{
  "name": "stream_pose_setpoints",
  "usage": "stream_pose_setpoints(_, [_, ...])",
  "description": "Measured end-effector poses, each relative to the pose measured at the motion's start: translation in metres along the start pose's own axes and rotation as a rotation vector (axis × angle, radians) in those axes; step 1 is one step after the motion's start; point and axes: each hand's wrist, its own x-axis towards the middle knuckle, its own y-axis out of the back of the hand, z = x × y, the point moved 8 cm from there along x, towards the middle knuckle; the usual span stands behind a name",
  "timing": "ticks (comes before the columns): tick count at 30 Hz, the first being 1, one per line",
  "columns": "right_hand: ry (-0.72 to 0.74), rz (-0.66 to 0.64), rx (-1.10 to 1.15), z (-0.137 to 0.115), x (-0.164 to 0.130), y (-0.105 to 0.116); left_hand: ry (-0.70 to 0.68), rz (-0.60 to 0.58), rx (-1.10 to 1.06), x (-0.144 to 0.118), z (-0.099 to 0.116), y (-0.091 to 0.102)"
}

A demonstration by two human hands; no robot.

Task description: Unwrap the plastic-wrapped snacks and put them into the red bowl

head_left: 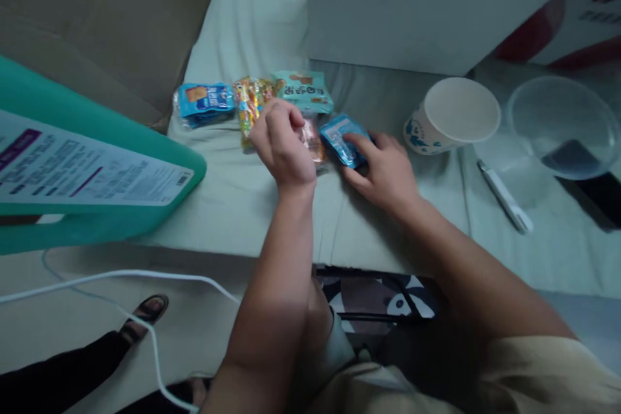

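Observation:
Several small snack packets lie in a row on a pale cloth-covered surface [252, 200]. My left hand [283, 145] is curled over a clear pinkish packet [313, 142], fingers pinching its top edge. My right hand [383, 168] lies flat with fingertips on a shiny blue packet [342, 139]. To the left lie a blue packet with a picture [204, 102] and a yellow multicoloured packet [250, 107]. A teal packet [303, 90] lies behind my left hand.
A white paper cup [453, 115] lies on its side right of my hands, beside a clear plastic bowl [563, 123] and a white pen [504, 197]. A teal package with a printed label [87, 168] juts in from the left. A white cable [145, 310] and another person's sandalled foot [148, 312] are on the floor.

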Motion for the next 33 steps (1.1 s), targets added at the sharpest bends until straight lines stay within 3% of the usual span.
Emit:
stream_pose_setpoints(3, [-0.014,0.042,0.218,0.015,-0.029,0.031,-0.288,-0.011,0.042,-0.014,0.012,-0.015])
stream_pose_setpoints(5, [-0.091,0.061,0.433,0.04,-0.055,0.049,-0.311,-0.055,0.074,-0.024,0.006,-0.028])
stream_pose_setpoints(8, [-0.293,0.144,0.647,0.091,-0.09,0.062,-0.192,-0.185,0.115,-0.041,-0.02,-0.053])
stream_pose_setpoints(11, [-0.413,0.216,0.735,0.131,-0.109,0.063,0.076,-0.435,0.182,-0.072,-0.061,-0.084])
stream_pose_setpoints(14, [-0.488,0.254,0.836,0.152,-0.117,0.063,0.333,-0.731,0.263,-0.116,-0.097,-0.109])
stream_pose_setpoints(17, [-0.475,0.214,0.853,0.156,-0.121,0.069,0.401,-0.892,0.318,-0.144,-0.11,-0.121])
stream_pose_setpoints(21, [-0.338,0.187,0.57,0.161,-0.125,0.095,0.314,-0.774,0.455,-0.132,-0.107,-0.115])
stream_pose_setpoints(24, [-0.394,0.274,0.269,0.189,-0.134,0.113,0.202,-0.691,0.581,-0.117,-0.1,-0.11])
stream_pose_setpoints(28, [-0.464,0.225,0.001,0.217,-0.142,0.106,0.047,-0.622,0.652,-0.108,-0.091,-0.107])
stream_pose_setpoints(31, [-0.443,0.137,-0.069,0.212,-0.142,0.097,-0.004,-0.614,0.676,-0.105,-0.092,-0.103])
stream_pose_setpoints(33, [-0.407,0.107,-0.022,0.199,-0.14,0.096,-0.015,-0.675,0.688,-0.104,-0.096,-0.103])
